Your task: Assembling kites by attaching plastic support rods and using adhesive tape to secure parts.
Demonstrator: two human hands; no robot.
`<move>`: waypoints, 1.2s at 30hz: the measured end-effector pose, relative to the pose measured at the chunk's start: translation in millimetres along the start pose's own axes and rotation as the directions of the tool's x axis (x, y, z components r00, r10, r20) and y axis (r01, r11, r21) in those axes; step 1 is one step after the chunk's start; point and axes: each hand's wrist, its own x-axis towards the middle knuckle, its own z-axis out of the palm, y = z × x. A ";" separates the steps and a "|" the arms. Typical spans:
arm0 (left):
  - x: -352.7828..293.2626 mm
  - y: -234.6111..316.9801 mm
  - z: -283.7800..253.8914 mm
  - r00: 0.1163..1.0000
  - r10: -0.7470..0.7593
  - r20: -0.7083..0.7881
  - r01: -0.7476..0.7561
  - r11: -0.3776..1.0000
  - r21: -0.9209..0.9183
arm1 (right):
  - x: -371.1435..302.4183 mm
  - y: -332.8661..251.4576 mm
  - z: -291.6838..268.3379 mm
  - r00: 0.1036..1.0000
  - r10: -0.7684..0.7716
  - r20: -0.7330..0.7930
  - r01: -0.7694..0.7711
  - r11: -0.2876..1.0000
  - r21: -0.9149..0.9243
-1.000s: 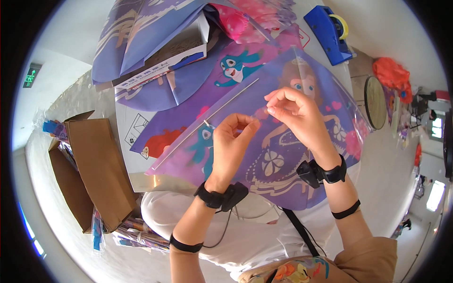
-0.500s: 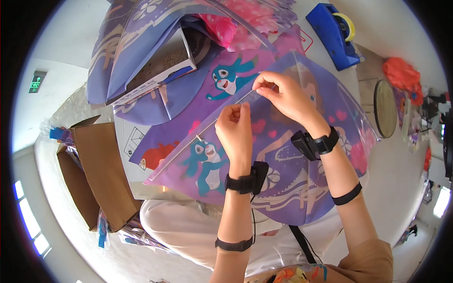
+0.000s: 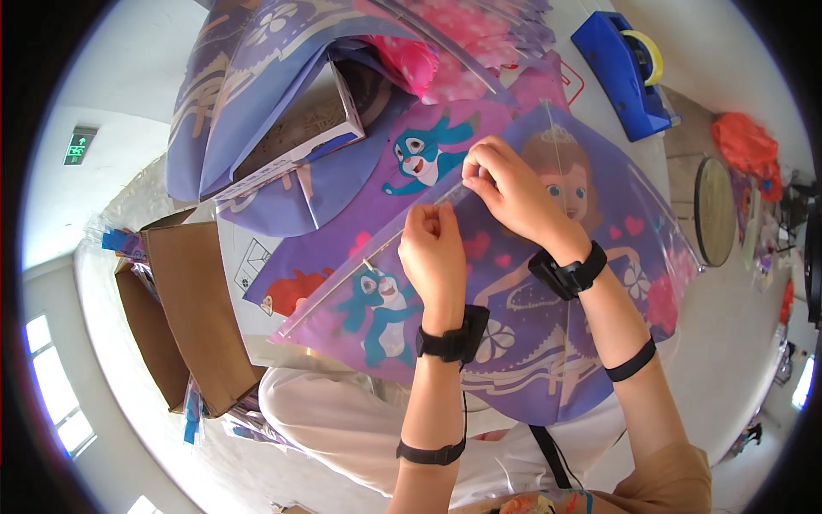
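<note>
A purple kite (image 3: 505, 317) printed with cartoon figures lies in front of me, its lower part reaching over my lap. Along its upper-left edge runs a thin straight rod (image 3: 321, 301), with a small pale fitting (image 3: 368, 264) on it. My left hand (image 3: 432, 265) is closed at this edge, thumb pressed to the curled fingers. Farther up the same edge, my right hand (image 3: 518, 190) is pinched closed just beyond it. Whatever the fingertips of either hand hold is too small or hidden to tell.
More printed kites (image 3: 231, 103) are piled at the far left around an open white box (image 3: 291, 137). A blue tape dispenser (image 3: 621, 77) stands at the far right of the table. Left of the table is an open cardboard carton (image 3: 201, 313); a round stool (image 3: 713, 212) is at right.
The whole view has shifted slightly right and down. Both hands stay pinched by the kite's edge; the right has moved a little left relative to the kite, uncovering more of the printed figure.
</note>
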 end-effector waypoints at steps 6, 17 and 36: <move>-5.3 -4.5 -7.8 0.999 0.045 0.030 -0.041 0.993 -0.114 | -5.6 -3.2 -2.8 0.996 0.060 0.067 -0.063 0.996 0.058; 2.1 2.1 -7.1 0.999 0.012 0.046 -0.006 0.990 -0.144 | 0.2 -3.3 1.2 0.999 0.031 0.029 -0.030 0.999 -0.023; 0.4 12.4 0.7 1.000 -0.014 0.012 0.011 0.983 0.184 | 1.9 -8.4 3.3 0.997 0.081 -0.008 -0.081 0.990 -0.118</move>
